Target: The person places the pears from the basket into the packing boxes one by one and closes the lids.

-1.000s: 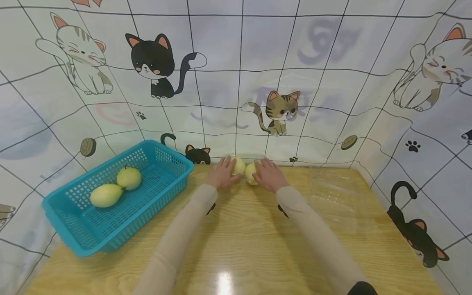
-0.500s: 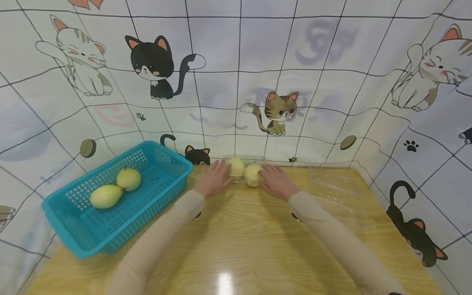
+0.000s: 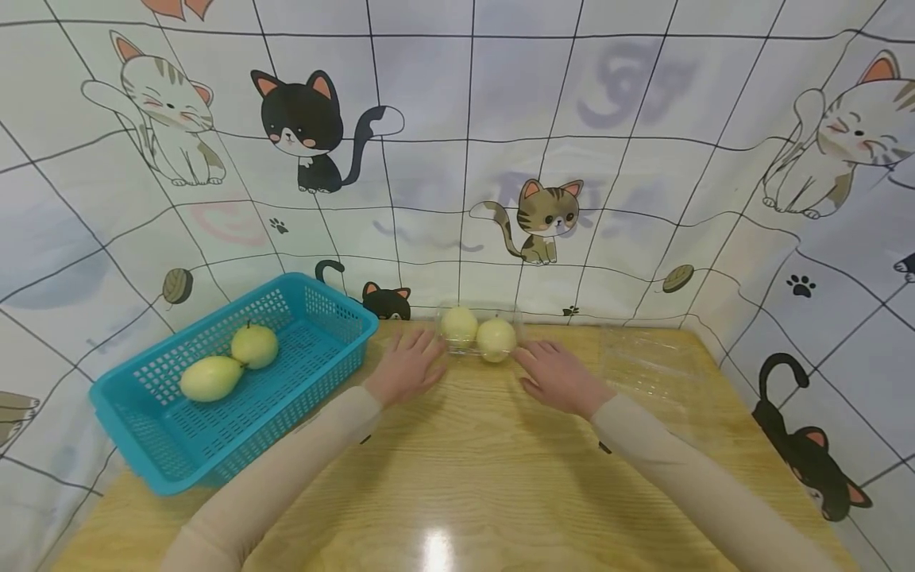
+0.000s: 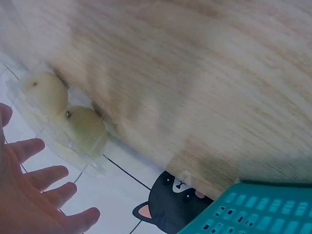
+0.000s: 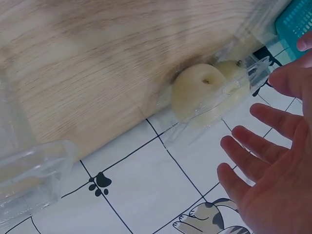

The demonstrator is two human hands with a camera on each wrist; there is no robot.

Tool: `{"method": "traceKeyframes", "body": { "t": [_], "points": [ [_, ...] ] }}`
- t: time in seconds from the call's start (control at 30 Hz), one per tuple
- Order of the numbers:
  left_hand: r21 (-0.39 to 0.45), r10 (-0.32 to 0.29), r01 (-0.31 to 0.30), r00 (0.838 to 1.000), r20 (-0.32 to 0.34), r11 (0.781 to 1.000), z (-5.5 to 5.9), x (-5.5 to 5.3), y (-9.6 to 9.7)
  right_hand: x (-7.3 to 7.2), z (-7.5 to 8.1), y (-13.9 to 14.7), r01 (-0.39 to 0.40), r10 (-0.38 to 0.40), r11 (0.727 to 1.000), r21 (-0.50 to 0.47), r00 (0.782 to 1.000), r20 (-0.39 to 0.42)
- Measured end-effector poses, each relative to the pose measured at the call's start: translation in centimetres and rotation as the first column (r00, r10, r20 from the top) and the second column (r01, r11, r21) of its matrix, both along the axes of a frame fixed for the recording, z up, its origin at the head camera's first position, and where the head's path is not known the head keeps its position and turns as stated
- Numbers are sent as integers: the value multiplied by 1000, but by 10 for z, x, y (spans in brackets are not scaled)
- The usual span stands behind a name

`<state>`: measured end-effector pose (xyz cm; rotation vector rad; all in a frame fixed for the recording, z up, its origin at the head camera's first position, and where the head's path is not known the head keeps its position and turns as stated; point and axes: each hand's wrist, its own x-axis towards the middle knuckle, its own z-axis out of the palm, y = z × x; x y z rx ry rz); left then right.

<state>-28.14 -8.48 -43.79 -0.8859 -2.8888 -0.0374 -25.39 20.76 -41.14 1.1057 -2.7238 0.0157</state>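
Observation:
Two pale yellow-green pears sit side by side in a clear plastic container (image 3: 468,352) at the back of the table. The left pear (image 3: 459,326) and the right pear (image 3: 496,339) show through its thin walls. My left hand (image 3: 407,367) lies just left of the container, fingers spread and holding nothing; the left wrist view shows its fingers (image 4: 48,178) apart from the pears. To the right of the container is my right hand (image 3: 561,377), its fingers (image 5: 248,156) loosely extended with nothing in them.
A blue perforated basket (image 3: 286,413) stands at the left, holding a pear (image 3: 211,378) lying on its side and another pear (image 3: 254,346) beside it. Another clear plastic container (image 3: 650,373) is at the right. A cat-print cloth (image 3: 429,199) hangs behind the wooden table (image 3: 465,477).
Both hands have drawn back from the pears and moved apart, the left hand leftward and the right hand rightward. The pears and their container stay at the back.

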Motion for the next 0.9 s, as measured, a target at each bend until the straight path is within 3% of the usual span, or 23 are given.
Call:
{"method": "traceKeyframes", "body": {
  "t": [0.33, 0.5, 0.9],
  "points": [
    [-67, -32, 35, 999, 35, 997, 0, 17, -3, 20, 6, 8, 7, -8, 999, 41, 999, 34],
    [-57, -63, 64, 998, 20, 996, -3, 21, -8, 26, 4, 16, 27, -26, 999, -17, 998, 59],
    [-86, -53, 53, 999, 12, 995, -13, 32, -17, 45, 20, 48, 110, -91, 984, -142, 987, 134]
  ]
}}
